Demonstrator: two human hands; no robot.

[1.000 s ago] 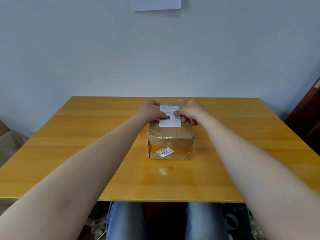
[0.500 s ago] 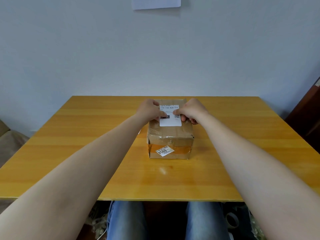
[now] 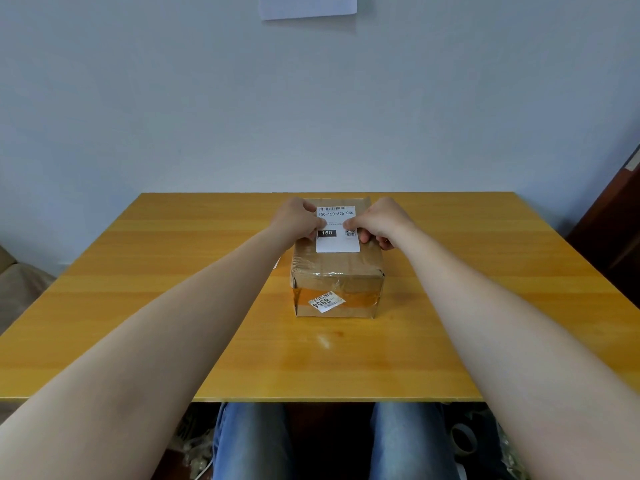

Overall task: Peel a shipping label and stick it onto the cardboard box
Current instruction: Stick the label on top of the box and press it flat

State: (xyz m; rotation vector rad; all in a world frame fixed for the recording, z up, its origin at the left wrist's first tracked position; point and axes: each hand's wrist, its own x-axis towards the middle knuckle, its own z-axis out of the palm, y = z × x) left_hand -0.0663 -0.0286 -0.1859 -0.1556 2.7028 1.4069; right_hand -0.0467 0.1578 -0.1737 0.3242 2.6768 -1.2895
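A brown cardboard box (image 3: 337, 271) wrapped in clear tape stands at the middle of the wooden table (image 3: 173, 271). A white shipping label (image 3: 337, 244) with a barcode, "150-150-A26-050" and a black "150" block lies flat on the box's top. My left hand (image 3: 298, 220) is at the label's left edge, fingers curled and thumb on the label. My right hand (image 3: 381, 220) mirrors it at the right edge, its thumb also on the label. The two thumb tips nearly meet at mid-label.
A small old sticker (image 3: 327, 302) reading "8954" sits on orange tape on the box's near face. A white sheet (image 3: 308, 5) hangs on the wall. A tape roll (image 3: 462, 439) lies on the floor by my knees. A dark door (image 3: 616, 237) stands at the right.
The label and both hands have shifted very slightly away from me on the box top. The box has stayed put.
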